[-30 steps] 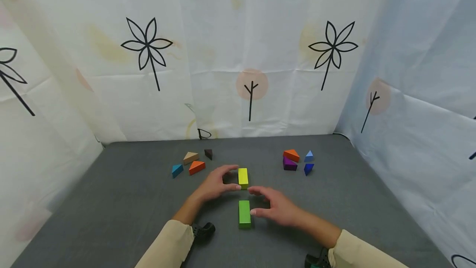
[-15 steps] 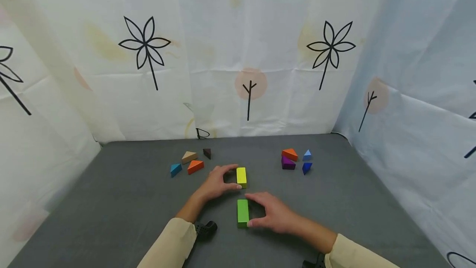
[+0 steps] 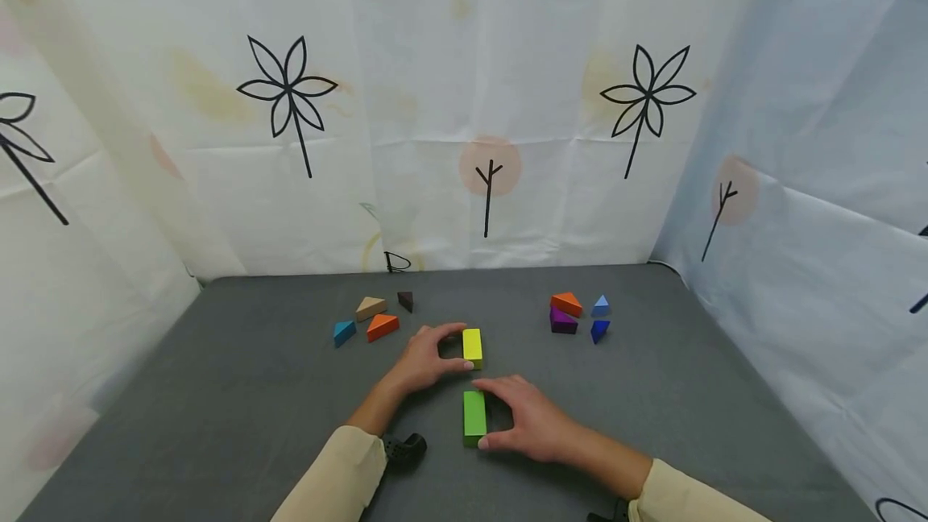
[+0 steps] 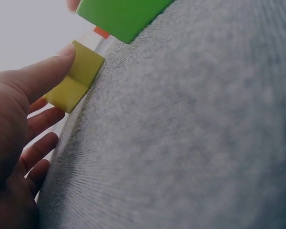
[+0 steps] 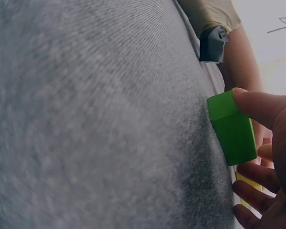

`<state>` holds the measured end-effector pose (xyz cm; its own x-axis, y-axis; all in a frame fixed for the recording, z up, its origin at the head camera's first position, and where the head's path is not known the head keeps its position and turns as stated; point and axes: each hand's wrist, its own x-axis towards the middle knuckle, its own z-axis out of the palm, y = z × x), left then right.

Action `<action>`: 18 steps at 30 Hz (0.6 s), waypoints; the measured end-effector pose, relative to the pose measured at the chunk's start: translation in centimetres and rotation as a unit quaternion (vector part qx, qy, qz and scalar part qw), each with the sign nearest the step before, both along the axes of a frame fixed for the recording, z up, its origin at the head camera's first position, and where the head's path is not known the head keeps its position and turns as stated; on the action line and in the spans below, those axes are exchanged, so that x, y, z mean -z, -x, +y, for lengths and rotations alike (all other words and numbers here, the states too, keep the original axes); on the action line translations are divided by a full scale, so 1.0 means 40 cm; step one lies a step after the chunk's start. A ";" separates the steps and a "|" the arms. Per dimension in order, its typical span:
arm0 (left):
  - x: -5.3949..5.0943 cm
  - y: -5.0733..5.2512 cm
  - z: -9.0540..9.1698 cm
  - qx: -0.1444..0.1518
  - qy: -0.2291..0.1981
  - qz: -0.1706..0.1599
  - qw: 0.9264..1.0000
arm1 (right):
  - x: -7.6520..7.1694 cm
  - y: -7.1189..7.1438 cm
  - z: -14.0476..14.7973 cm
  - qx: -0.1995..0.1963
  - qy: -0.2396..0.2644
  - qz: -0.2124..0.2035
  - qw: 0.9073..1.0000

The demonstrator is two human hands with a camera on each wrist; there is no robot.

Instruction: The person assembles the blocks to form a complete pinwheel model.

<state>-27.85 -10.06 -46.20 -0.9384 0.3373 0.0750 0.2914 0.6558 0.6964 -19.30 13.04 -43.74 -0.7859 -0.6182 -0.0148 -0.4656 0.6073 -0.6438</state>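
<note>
A yellow rectangular block (image 3: 472, 347) lies on the grey table, its long side pointing away from me. My left hand (image 3: 423, 361) pinches it lengthwise, index finger at the far end and thumb at the near end. In the left wrist view the thumb presses on one face of the yellow block (image 4: 81, 78). Nearer to me lies a green rectangular block (image 3: 474, 417), in line with the yellow one and apart from it. My right hand (image 3: 535, 419) spans it from the right, thumb at its near end and index finger at its far end; the right wrist view shows the thumb on the green block (image 5: 233, 133).
Back left on the grey table (image 3: 239, 393) lie a tan (image 3: 370, 308), a dark brown (image 3: 406, 301), a teal (image 3: 344, 333) and an orange triangular block (image 3: 383, 327). At back right are orange (image 3: 566, 303), purple (image 3: 562, 321), light blue (image 3: 601, 306) and dark blue ones (image 3: 599, 331). Patterned cloth surrounds the table.
My right hand has shifted slightly left and toward me, from beside the green block to gripping its two ends. The left hand keeps its place at the yellow block.
</note>
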 end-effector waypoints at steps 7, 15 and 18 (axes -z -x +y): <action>-0.005 0.000 0.001 -0.005 0.004 0.000 1.000 | -0.001 0.003 -0.004 -0.003 0.000 0.007 1.000; -0.010 0.001 -0.003 0.002 0.007 0.002 1.000 | -0.003 0.006 -0.005 0.000 0.002 0.003 1.000; -0.010 0.001 -0.004 0.003 0.006 0.003 1.000 | -0.002 0.006 -0.003 0.003 0.003 0.003 1.000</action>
